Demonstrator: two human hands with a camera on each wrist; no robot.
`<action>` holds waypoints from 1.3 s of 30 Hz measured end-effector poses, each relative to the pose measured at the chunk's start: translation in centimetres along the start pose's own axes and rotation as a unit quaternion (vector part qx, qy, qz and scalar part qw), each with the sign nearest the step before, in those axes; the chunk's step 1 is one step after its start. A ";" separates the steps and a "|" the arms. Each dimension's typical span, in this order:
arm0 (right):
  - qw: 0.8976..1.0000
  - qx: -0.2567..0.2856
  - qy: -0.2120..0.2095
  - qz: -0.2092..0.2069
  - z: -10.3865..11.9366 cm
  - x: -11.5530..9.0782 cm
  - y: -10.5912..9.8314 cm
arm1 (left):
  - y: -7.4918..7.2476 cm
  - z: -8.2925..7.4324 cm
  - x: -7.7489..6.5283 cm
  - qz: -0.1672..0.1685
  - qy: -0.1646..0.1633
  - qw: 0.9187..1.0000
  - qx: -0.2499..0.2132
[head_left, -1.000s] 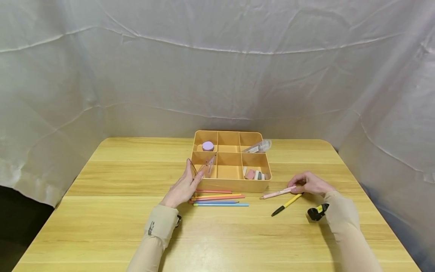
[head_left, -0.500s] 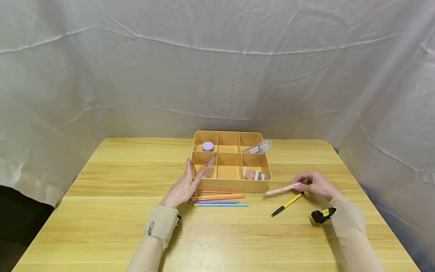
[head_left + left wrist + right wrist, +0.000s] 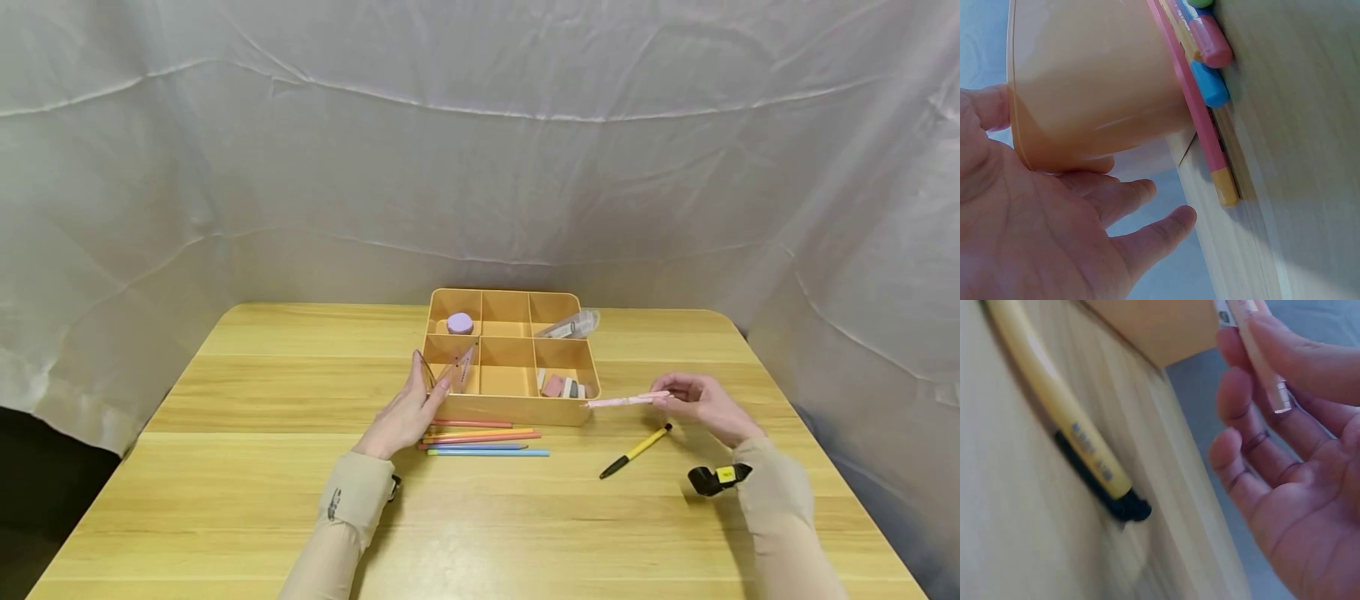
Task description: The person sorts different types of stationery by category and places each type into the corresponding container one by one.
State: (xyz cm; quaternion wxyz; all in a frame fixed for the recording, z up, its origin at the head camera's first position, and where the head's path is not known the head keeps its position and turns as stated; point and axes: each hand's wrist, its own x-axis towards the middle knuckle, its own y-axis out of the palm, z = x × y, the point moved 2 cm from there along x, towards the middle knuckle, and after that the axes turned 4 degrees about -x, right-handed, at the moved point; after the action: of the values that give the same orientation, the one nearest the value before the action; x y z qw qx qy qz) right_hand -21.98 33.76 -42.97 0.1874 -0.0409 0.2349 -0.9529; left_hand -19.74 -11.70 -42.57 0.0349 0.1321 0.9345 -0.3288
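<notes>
My left hand (image 3: 407, 414) holds the near left corner of the orange divided organizer box (image 3: 513, 408), its thumb at the rim and its other fingers along the left side. In the left wrist view, two of those fingers (image 3: 1157, 240) stick out fairly straight. My right hand (image 3: 701, 407) pinches a pale pink pen (image 3: 626, 401) between thumb and fingers, just off the box's near right corner. The pen is above the table, its far end pointing left towards the box. Below it lies a yellow pen (image 3: 637, 450) with black ends, on the table.
Several coloured pencils (image 3: 487, 452) lie in front of the box. Its compartments hold a round lilac item (image 3: 459, 323), clear set squares (image 3: 465, 367), several erasers (image 3: 553, 385) and a transparent case (image 3: 573, 323) jutting over the right rim. A grey curtain (image 3: 480, 167) hangs behind.
The right hand has raised the pink pen off the table and shifted it slightly away from me and to the right. My left hand stays in place at the box.
</notes>
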 end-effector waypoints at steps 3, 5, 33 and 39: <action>0.999 0.021 -0.024 -0.024 0.5 -0.1 0.0 | 0.0 0.0 0.0 0.001 -0.001 1.000 -0.001; 0.998 0.038 -0.037 -0.037 0.8 -0.1 -0.1 | 0.0 0.0 0.0 0.001 -0.001 1.000 -0.001; 0.958 0.129 -0.097 -0.237 7.4 3.9 3.0 | 0.0 0.0 0.1 -0.002 -0.003 1.000 -0.006; 0.960 0.062 -0.102 -0.254 8.7 5.4 4.0 | 0.0 0.0 0.1 -0.003 -0.004 1.000 -0.004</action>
State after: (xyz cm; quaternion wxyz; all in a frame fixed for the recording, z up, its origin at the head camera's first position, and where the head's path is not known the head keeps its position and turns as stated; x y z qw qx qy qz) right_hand -24.20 24.74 -37.18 -0.0360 -0.1846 0.1364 -0.9726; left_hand -19.79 -11.66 -42.56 0.0386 0.1282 0.9359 -0.3259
